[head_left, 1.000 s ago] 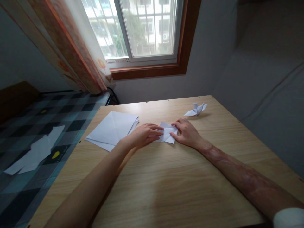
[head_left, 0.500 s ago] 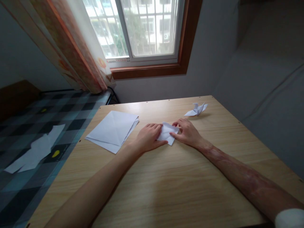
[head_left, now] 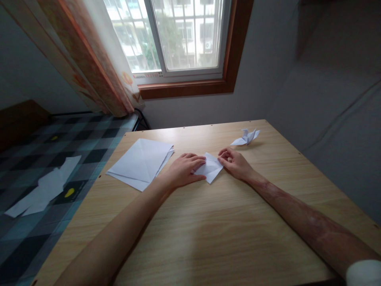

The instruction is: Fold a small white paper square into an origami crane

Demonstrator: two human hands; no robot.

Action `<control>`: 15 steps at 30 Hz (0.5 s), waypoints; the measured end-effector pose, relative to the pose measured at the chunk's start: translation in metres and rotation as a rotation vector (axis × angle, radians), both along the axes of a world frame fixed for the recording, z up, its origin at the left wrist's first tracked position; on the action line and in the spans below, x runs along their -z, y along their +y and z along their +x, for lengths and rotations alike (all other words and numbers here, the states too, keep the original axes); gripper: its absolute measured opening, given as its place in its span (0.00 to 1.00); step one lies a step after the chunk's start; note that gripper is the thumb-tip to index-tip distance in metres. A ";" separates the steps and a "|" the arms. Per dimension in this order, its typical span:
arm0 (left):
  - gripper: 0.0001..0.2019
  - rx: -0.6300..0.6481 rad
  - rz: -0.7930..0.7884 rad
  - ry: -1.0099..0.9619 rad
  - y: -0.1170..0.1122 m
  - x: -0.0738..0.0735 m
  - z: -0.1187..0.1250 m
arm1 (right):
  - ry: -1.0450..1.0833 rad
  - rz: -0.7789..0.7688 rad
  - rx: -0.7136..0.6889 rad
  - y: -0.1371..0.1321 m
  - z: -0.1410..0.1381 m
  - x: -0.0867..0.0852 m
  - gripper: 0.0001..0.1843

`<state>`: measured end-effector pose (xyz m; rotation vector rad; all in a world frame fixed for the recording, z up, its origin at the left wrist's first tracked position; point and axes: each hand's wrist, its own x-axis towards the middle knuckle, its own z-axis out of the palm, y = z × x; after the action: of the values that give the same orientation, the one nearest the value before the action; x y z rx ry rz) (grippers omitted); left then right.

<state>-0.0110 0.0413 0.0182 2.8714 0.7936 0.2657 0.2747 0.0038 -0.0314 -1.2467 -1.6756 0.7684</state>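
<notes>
Daylight from the window (head_left: 190,37), whose panes are nearly washed out, leaves the walls (head_left: 268,75) dim and a pale sheen along the table's (head_left: 178,230) far edge. Creases on the small folded paper (head_left: 212,168) look soft; soft shadow darkens the table toward its near edge.

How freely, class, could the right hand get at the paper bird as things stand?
Probably yes: the paper bird sits just beyond the right hand, with nothing seen standing between them.
</notes>
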 end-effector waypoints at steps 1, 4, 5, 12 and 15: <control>0.27 0.006 -0.007 -0.002 0.001 -0.001 -0.001 | 0.038 -0.017 -0.014 0.000 0.000 0.001 0.12; 0.26 0.029 -0.032 -0.028 0.004 -0.001 -0.004 | 0.133 -0.072 -0.045 0.000 -0.002 0.003 0.20; 0.26 0.038 -0.042 -0.040 0.005 -0.001 -0.005 | 0.164 -0.090 -0.052 -0.001 -0.003 0.003 0.21; 0.19 0.007 -0.095 -0.132 -0.002 -0.012 -0.003 | 0.354 -0.136 -0.176 -0.008 -0.006 0.001 0.18; 0.23 -0.104 -0.077 -0.103 -0.014 -0.022 0.006 | 0.314 -0.131 -0.278 -0.010 -0.004 0.001 0.14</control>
<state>-0.0047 0.0273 0.0403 2.7246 0.9138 0.3838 0.2702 -0.0061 -0.0328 -0.9296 -1.5724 1.1942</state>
